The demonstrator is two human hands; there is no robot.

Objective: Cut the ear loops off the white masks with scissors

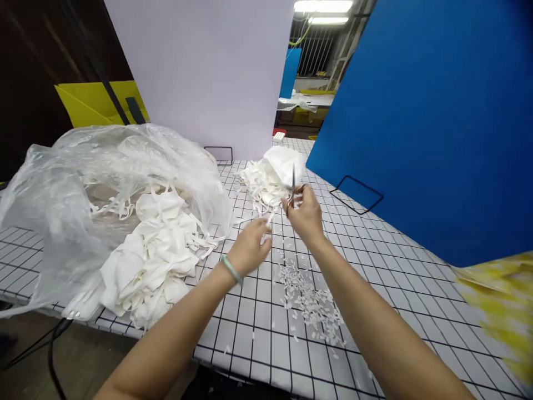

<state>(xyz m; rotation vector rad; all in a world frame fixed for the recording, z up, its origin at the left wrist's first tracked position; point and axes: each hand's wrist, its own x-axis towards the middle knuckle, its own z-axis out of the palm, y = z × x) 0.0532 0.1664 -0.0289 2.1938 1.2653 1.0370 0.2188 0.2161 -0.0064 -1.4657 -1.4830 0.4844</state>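
Note:
My right hand grips a pair of scissors by the handles, blades pointing away from me. Just left of it and lower, my left hand has its thumb and curved fingers apart, with nothing plainly held; a white strip shows by its fingertips. Beyond both hands lies a small heap of white cloth pieces with thin straps. A smooth white piece is on top or just above it; I cannot tell which. Small white clippings are scattered below my right hand.
At left, a large clear plastic bag lies open with a bigger pile of white cloth spilling out. A pale panel and a blue panel stand at the back. Yellow checked cloth is at right on the grid-patterned tablecloth.

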